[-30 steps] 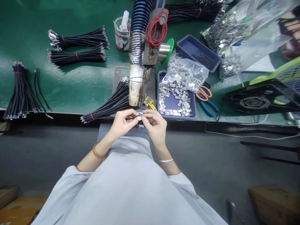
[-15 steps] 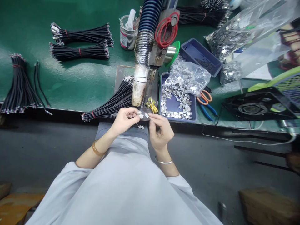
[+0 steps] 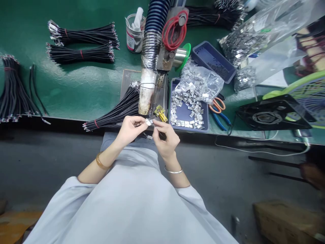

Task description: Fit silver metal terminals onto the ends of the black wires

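Observation:
My left hand (image 3: 130,129) and my right hand (image 3: 165,137) meet just in front of the bench edge, fingertips pinched together. Between them is a small metal clip (image 3: 150,122) on the end of a thin black cable (image 3: 146,136); the left hand grips the cable, the right pinches the clip. A bundle of black cables (image 3: 115,113) tied with a red band lies right behind my left hand. Just past my fingertips hangs the fume hose nozzle (image 3: 145,95). A blue tray (image 3: 189,117) of loose metal clips sits to the right.
More tied cable bundles (image 3: 80,42) lie at the back left and far left (image 3: 14,89). Orange-handled scissors and blue pliers (image 3: 218,110) lie beside the tray. A second blue tray (image 3: 212,61), plastic bags of clips (image 3: 243,40), a tin (image 3: 133,32) and a black fan (image 3: 274,115) stand right.
My right hand has moved back up to my left, closing the small gap seen half a second ago, and both have drifted slightly left. The view has shifted a little.

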### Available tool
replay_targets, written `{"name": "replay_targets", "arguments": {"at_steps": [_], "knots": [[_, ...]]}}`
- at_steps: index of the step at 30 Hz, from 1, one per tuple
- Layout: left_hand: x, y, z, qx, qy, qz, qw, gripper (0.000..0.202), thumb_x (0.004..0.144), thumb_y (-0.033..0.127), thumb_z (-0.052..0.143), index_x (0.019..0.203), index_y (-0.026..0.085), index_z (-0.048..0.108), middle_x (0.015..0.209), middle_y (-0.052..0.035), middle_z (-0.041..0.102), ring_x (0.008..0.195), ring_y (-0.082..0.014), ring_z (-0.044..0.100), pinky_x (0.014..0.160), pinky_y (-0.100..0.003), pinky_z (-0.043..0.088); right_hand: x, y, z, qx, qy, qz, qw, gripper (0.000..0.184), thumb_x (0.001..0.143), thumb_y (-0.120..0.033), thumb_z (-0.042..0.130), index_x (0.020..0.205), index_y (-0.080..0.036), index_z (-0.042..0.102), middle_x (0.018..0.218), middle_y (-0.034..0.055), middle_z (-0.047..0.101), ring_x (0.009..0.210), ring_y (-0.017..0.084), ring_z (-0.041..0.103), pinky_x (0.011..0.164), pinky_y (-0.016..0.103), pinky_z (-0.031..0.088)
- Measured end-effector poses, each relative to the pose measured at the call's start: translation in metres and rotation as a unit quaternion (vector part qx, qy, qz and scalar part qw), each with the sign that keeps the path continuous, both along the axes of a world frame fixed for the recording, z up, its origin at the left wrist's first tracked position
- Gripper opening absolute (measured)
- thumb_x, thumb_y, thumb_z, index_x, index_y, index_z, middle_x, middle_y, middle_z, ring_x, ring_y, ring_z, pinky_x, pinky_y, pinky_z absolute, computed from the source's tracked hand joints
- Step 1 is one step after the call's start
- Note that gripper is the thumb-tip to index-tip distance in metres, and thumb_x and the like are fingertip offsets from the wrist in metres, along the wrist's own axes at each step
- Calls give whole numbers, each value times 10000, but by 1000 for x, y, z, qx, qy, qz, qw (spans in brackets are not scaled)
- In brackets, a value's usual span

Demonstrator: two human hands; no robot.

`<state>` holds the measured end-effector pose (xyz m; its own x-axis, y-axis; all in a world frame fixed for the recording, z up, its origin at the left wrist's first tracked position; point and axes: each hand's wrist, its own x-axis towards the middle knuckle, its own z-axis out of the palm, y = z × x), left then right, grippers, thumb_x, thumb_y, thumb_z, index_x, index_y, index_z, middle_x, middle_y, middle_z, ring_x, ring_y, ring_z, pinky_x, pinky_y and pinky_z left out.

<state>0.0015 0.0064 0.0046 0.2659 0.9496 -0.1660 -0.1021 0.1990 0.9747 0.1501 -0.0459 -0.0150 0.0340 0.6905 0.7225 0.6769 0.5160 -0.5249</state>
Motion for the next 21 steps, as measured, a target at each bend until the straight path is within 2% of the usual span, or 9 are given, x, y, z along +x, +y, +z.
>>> {"name": "replay_targets", "arguments": {"at_steps": [5,11,14,21], "knots": [[4,-1,3,-13,-16,28,999,109,608,264,762,602,155,757,624,-14,720,589,-126,605,600,-237,503,2,3,-1,39,-49,12,998,171,900,-67,659,929,-231,623,995,77,826,852,174,809,730,256,661],[10,-3,6,-14,9,71,997,128,598,260,721,582,135,739,517,22,592,506,-74,449,493,-201,360,-1,3,-2,-36,50,3,998,138,917,-89,647,929,-226,636,1150,85,804,935,183,805,781,292,671],[12,-5,5,2,28,87,996,144,618,272,711,588,133,735,516,27,556,515,-73,419,487,-202,330,-1,4,0,-60,55,-4,997,118,920,-110,656,924,-228,649,1117,70,811,986,194,797,797,303,668],[14,-8,3,46,52,114,991,167,669,294,696,602,145,732,516,28,525,520,-79,382,481,-211,306,-3,8,5,-56,41,-16,997,106,925,-143,655,885,-239,672,1106,65,810,987,214,795,862,378,666]]}}
